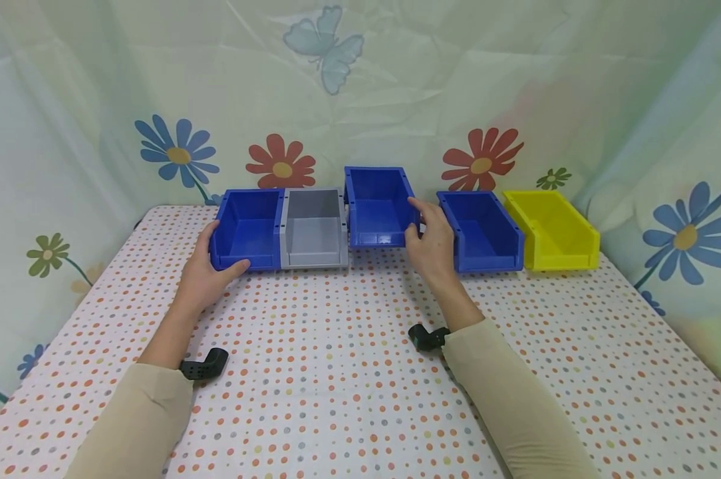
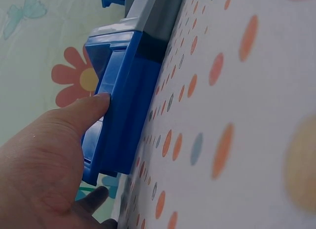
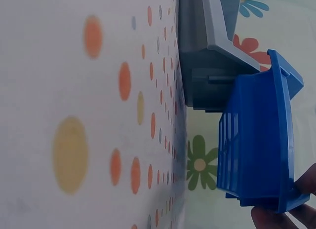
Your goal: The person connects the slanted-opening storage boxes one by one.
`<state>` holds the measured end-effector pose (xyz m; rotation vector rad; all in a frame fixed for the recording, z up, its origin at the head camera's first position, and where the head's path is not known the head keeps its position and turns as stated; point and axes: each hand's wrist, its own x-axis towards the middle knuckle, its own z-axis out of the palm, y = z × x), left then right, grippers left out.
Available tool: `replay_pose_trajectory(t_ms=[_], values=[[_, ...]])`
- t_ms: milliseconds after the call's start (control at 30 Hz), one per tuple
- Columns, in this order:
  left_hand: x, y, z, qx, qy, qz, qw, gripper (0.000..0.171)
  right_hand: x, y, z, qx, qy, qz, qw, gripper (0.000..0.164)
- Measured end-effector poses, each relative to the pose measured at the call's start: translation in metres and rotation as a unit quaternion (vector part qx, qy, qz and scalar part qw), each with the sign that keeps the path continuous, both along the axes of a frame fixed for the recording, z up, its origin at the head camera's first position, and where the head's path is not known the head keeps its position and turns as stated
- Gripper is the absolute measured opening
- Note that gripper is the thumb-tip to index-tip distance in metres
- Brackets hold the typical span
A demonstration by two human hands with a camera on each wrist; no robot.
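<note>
My left hand (image 1: 205,274) grips the leftmost blue bin (image 1: 248,238), its thumb on the front lip and its fingers round the left side. That bin stands on the table against a grey bin (image 1: 314,239). Another blue bin (image 1: 377,207) is held up off the table by my right hand (image 1: 433,245), which pinches its right wall. In the right wrist view the raised bin (image 3: 256,140) hangs clear of the cloth, tilted beside the grey bin (image 3: 205,66). The left wrist view has my thumb pressed on the front of the left blue bin (image 2: 123,100).
Right of my right hand stand a third blue bin (image 1: 483,233) and a yellow bin (image 1: 555,233), side by side. A dotted cloth (image 1: 312,386) covers the table. Behind the row hangs a flowered curtain (image 1: 390,100). Each wrist wears a black camera mount (image 1: 207,366).
</note>
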<state>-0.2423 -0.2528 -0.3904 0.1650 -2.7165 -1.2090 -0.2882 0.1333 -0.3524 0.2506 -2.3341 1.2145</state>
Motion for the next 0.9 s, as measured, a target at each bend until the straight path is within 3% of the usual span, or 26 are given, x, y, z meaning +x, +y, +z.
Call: replay_pose_trajectory(t_ms=[900], values=[[-0.0017, -0.0025, -0.0006, -0.004, 0.000, 0.003, 1.0000, 0.102, -0.0012, -0.0070, 0.0056, 0.063, 0.052, 0.015, 0.997, 0.052]])
